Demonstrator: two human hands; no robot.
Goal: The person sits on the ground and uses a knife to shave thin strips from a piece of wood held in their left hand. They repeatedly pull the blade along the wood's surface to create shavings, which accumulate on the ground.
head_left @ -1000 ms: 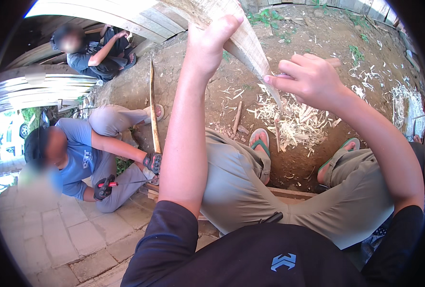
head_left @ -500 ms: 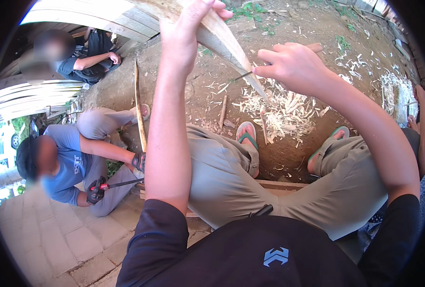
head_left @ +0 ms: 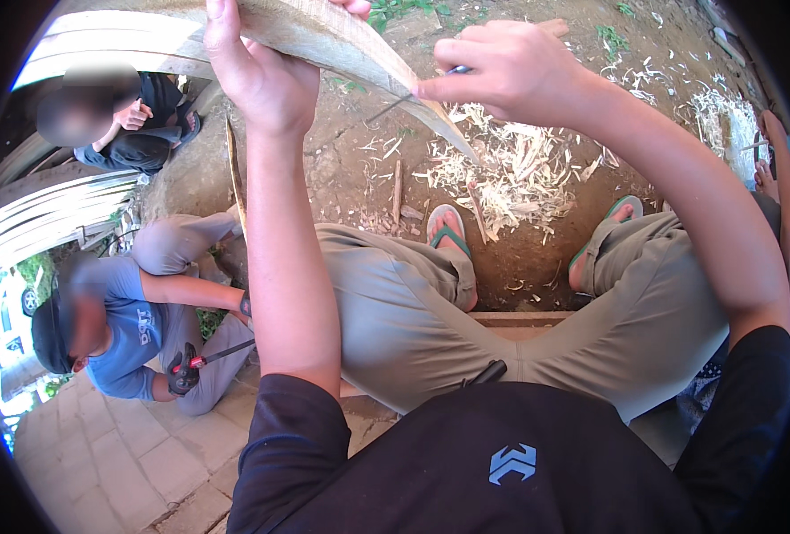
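Observation:
A long, pale piece of wood (head_left: pixel 352 46) tapers to a point and slants down to the right at the top of the view. My left hand (head_left: pixel 266 87) is closed around its thicker part, fingertips showing over the far edge. In my right hand (head_left: pixel 512 73), fingers wrapped, is a knife (head_left: pixel 390 109) with a thin dark blade and a wooden handle that juts out behind the fist. Its blade lies across the wood near the narrow end, touching or very close to it. The wood's upper end runs out of view.
Wood shavings (head_left: pixel 524 173) cover the dirt beyond my sandalled feet. A co-worker (head_left: pixel 110 325) at left, in dark gloves, holds a red-handled tool (head_left: pixel 197 361) beside a long wooden strip (head_left: pixel 235 173). Another person (head_left: pixel 137 116) sits farther back. Someone's arm (head_left: pixel 776 165) shows at the right edge.
Both my hands, the wood and the knife have shifted left and slightly up in view. The whole view has moved a little too. The blade stays by the narrow end.

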